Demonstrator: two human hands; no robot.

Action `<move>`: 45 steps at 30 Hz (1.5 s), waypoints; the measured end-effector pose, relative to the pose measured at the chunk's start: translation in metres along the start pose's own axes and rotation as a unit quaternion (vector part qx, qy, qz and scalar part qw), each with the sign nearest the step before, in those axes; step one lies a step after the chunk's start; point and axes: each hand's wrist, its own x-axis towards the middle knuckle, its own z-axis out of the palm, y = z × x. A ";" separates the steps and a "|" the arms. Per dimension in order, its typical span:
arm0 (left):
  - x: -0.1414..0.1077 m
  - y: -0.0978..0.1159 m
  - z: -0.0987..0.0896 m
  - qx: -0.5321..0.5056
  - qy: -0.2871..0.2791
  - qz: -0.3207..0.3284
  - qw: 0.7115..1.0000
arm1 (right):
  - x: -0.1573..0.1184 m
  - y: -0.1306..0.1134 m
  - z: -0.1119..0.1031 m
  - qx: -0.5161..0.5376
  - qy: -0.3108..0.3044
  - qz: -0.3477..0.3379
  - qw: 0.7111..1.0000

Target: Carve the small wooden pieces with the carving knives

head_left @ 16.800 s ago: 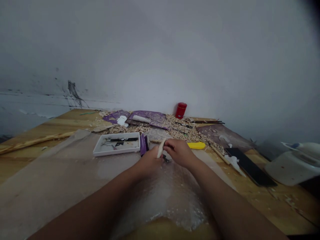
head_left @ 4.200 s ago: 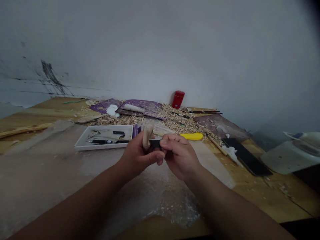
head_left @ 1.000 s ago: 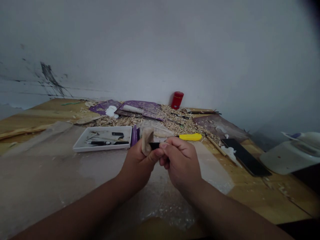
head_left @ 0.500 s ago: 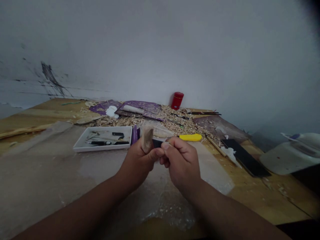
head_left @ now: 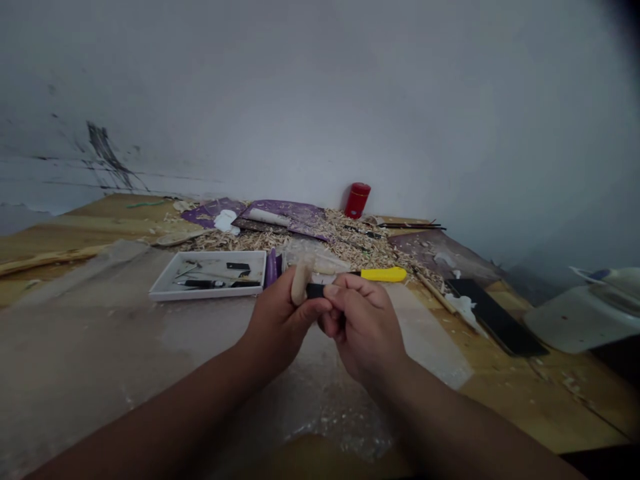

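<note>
Wooden piece [head_left: 300, 284] in hands [head_left: 273, 323]; mark on red can [head_left: 357, 200] illegible.

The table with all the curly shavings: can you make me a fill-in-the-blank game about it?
The colour of the can near the wall is ____.
The tray with the pen in it is coloured ____.
The pale piece is held in the ____ hand.
The bright handle is coloured ____.

Missing words: red; white; left; yellow.
</note>
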 end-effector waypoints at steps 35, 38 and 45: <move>-0.007 0.008 0.013 -0.105 0.068 -0.078 0.989 | -0.006 0.003 0.004 -0.096 0.059 -0.088 0.990; -0.007 0.011 0.013 -0.089 0.076 -0.095 0.989 | -0.006 0.002 0.005 -0.109 0.062 -0.091 0.988; -0.006 0.012 0.014 -0.118 0.070 -0.094 0.986 | -0.005 0.003 0.004 -0.128 0.065 -0.109 0.984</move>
